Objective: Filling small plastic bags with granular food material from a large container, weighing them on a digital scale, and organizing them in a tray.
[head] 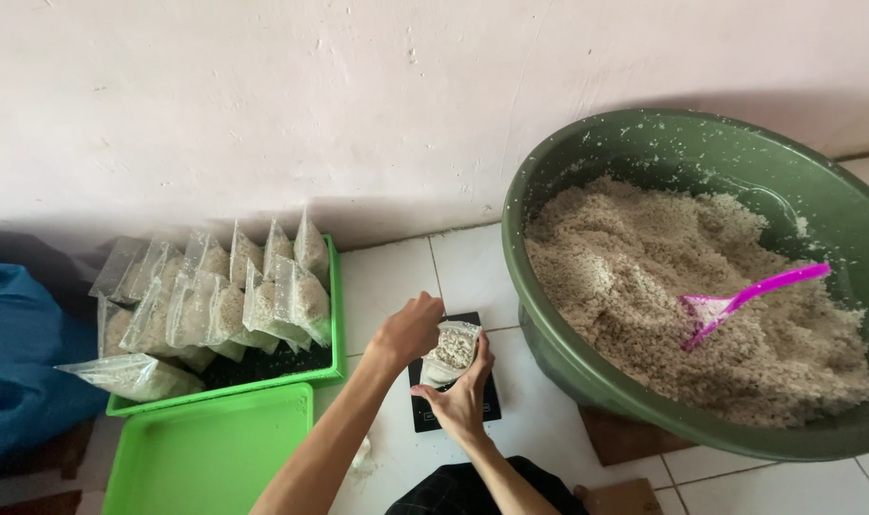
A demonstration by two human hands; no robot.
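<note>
A big green basin (pixel 587 381) of pale grain fills the right, a pink scoop (pixel 744 298) lying in it. Left, a green tray (pixel 335 315) holds filled bags. Between them on the floor, a small clear bag (pixel 454 351) stands on a black scale (pixel 492 405). The left hand (pixel 411 329) pinches its top from the left; the right hand (pixel 463 401), nearer, wraps its fingers round the bag's near side.
</note>
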